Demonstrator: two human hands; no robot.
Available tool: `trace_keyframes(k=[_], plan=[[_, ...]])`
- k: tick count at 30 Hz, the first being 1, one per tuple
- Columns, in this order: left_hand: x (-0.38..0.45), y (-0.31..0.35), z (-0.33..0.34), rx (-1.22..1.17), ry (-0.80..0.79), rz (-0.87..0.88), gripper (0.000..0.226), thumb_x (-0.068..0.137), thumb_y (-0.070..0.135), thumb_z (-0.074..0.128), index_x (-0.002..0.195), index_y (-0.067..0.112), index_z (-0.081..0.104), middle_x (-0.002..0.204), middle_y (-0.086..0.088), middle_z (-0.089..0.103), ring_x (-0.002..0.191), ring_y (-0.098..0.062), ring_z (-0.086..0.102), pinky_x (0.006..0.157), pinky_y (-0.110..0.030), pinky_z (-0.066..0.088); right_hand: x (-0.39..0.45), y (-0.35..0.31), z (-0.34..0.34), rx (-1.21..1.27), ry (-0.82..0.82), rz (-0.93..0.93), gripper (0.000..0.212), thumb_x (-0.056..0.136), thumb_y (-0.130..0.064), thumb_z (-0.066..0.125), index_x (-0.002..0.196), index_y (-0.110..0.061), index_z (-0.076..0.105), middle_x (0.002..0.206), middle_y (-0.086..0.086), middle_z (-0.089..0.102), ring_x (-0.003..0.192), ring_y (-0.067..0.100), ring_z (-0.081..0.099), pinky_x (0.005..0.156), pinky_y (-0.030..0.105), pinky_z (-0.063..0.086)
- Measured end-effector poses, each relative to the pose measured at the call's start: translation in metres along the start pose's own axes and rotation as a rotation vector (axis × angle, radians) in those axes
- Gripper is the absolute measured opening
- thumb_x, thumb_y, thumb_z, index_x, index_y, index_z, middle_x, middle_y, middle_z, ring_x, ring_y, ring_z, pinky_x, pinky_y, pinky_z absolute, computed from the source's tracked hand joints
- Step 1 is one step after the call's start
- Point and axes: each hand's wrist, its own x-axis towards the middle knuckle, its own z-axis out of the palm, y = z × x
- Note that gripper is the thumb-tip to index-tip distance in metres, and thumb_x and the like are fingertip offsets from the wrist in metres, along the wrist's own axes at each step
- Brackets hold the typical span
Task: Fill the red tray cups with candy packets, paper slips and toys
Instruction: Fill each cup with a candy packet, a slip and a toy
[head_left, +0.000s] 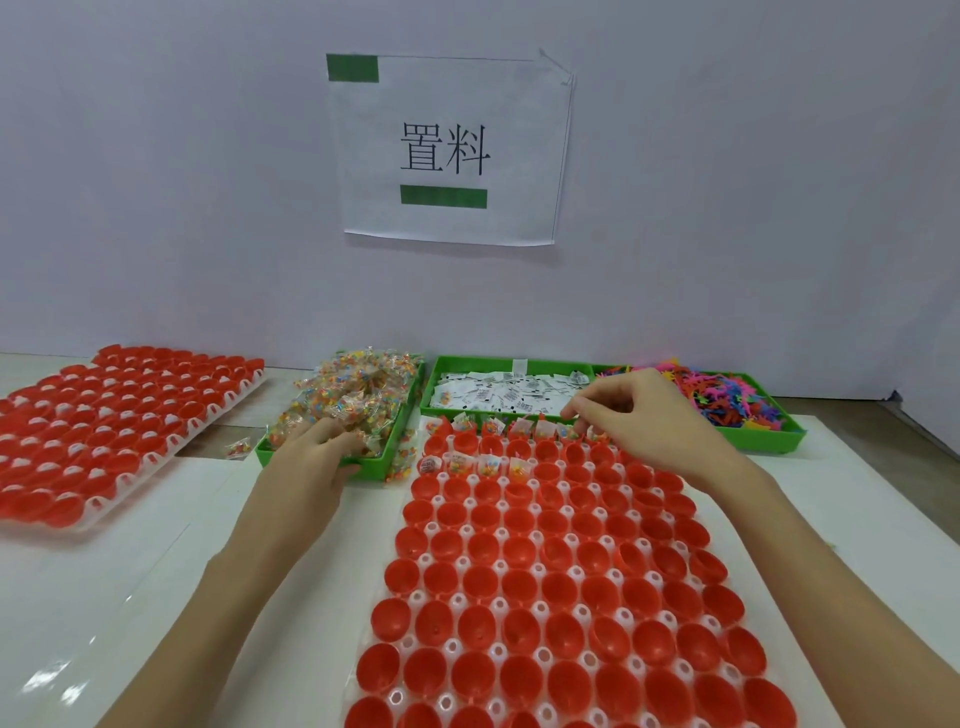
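Head view: on the near-right red tray (545, 597), only the far row and part of the second hold candy packets (488, 464); the rest are empty. Right hand (639, 415) pinches at a far-row cup; what it holds I cannot tell. Left hand (317, 452) curls into the candy bin (353, 400).

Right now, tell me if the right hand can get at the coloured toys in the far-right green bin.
Probably yes. The right hand hovers at the tray's far row, just left of the toys, whose green bin is open-topped with nothing between them.
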Motion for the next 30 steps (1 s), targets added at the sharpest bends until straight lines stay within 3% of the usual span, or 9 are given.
trace_keyframes(k=[6,9,12,16,20,23,27,30], plan=[[-0.003,-0.006,0.000,0.016,0.106,0.101,0.020,0.077,0.000,0.086,0.094,0.004,0.078,0.104,-0.011,0.066,0.096,-0.036,0.062,0.071,-0.049,0.058,0.000,0.001,-0.005,-0.017,0.004,0.015,0.022,0.100,-0.028,0.062,0.088,-0.031,0.079,0.077,-0.014,0.076,0.082,0.021,0.072,0.083,0.044,0.060],[0.000,-0.004,0.002,0.059,0.250,0.134,0.012,0.086,0.004,0.076,0.096,0.006,0.073,0.110,-0.011,0.061,0.098,-0.035,0.058,0.078,-0.046,0.053,0.000,0.002,-0.006,-0.018,0.007,0.016,0.022,0.100,-0.028,0.062,0.088,-0.031,0.079,0.077,-0.014,0.076,0.082,0.028,0.071,0.081,0.045,0.061],[0.002,-0.008,0.003,0.176,0.409,0.015,0.023,0.095,0.018,0.059,0.108,0.003,0.069,0.114,-0.017,0.061,0.103,-0.040,0.055,0.087,-0.050,0.046,-0.001,0.003,-0.006,-0.018,0.007,0.011,0.022,0.100,-0.027,0.062,0.088,-0.030,0.080,0.077,-0.013,0.076,0.081,0.027,0.071,0.081,0.044,0.060],[0.000,-0.023,0.003,0.316,0.357,-0.216,0.048,0.096,0.038,0.055,0.120,-0.003,0.064,0.113,-0.029,0.059,0.099,-0.045,0.052,0.084,-0.056,0.043,-0.001,0.003,-0.006,-0.021,0.008,0.006,0.023,0.100,-0.025,0.061,0.087,-0.030,0.080,0.077,-0.013,0.076,0.083,0.032,0.071,0.082,0.046,0.060],[-0.001,-0.029,0.010,0.104,0.364,-0.227,0.032,0.096,0.014,0.072,0.117,-0.009,0.066,0.102,-0.029,0.057,0.096,-0.048,0.054,0.079,-0.059,0.050,-0.001,0.005,-0.004,-0.039,-0.001,-0.007,0.022,0.100,-0.026,0.061,0.088,-0.032,0.079,0.077,-0.014,0.076,0.082,0.038,0.069,0.079,0.048,0.060],[0.000,-0.030,0.010,0.021,0.377,-0.165,0.025,0.090,-0.003,0.071,0.114,-0.010,0.069,0.097,-0.027,0.060,0.091,-0.048,0.058,0.074,-0.056,0.052,-0.001,0.006,-0.002,-0.038,-0.002,-0.015,0.021,0.100,-0.028,0.062,0.088,-0.034,0.079,0.076,-0.015,0.076,0.080,0.037,0.069,0.076,0.044,0.059],[0.000,-0.034,0.006,-0.035,0.396,-0.122,0.018,0.090,-0.006,0.071,0.108,-0.005,0.071,0.101,-0.024,0.070,0.084,-0.045,0.067,0.071,-0.052,0.055,-0.001,0.007,0.000,-0.049,0.001,-0.004,0.023,0.100,-0.030,0.062,0.086,-0.030,0.080,0.076,-0.019,0.075,0.079,0.017,0.071,0.074,0.034,0.056],[0.000,-0.032,0.003,-0.111,0.403,-0.127,0.022,0.088,0.000,0.076,0.109,-0.001,0.068,0.104,-0.021,0.071,0.084,-0.041,0.070,0.073,-0.053,0.058,-0.001,0.008,0.002,-0.055,-0.007,0.015,0.024,0.100,-0.029,0.062,0.084,-0.029,0.080,0.076,-0.017,0.075,0.078,0.013,0.070,0.074,0.028,0.054]])
